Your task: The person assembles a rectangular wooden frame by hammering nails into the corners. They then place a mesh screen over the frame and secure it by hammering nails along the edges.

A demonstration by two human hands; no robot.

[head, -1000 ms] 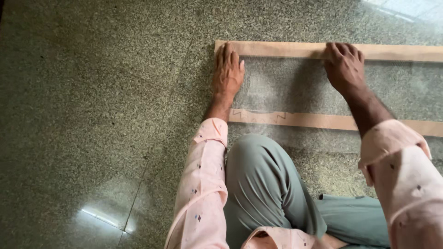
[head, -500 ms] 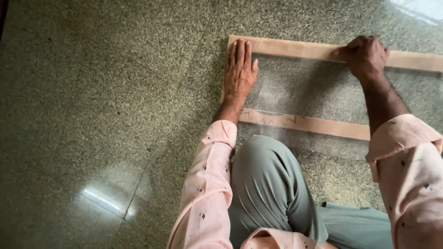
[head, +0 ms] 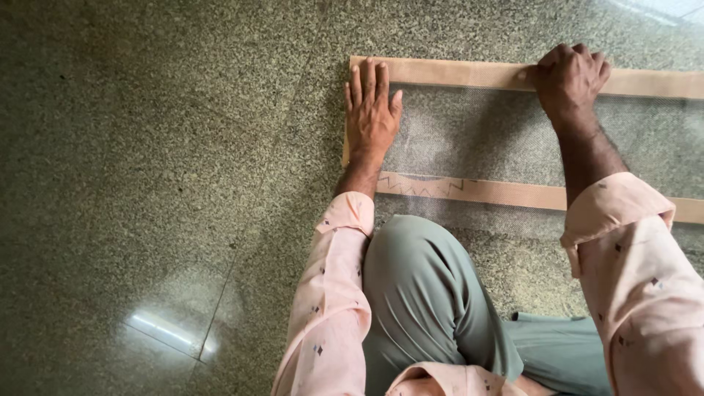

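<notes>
While the wooden frame [head: 469, 73] lies flat on the speckled stone floor [head: 147, 183], with its fine mesh [head: 469, 136] stretched between the two long strips, both hands bear on it. It sits at about one o'clock in the head view, running off the right edge, with the near strip [head: 484, 192] crossing just beyond the bent knee [head: 418, 293].

The left hand [head: 370, 110] lies palm down at twelve o'clock, fingers straight and close together, pointing away from the body. It covers the frame's left end, fingertips reaching the far strip. It grasps nothing; it is spread flat and pressing.

The right hand [head: 568, 73] sits at two o'clock on the far strip, knuckles up and fingers curled over the wood. It looks closed down on the strip, though whether the fingers wrap under it or only press is not visible.

To do this well, I judge that the flat hand should keep steady weight on the corner so the frame does not slide on the polished floor, while the curled hand holds the strip square. Pressure belongs on the wood, not the mesh, which would likely sag or tear under a palm. Both forearms reach forward from rolled pink sleeves [head: 330, 308], wrists fairly straight, which suits an even downward push.
</notes>
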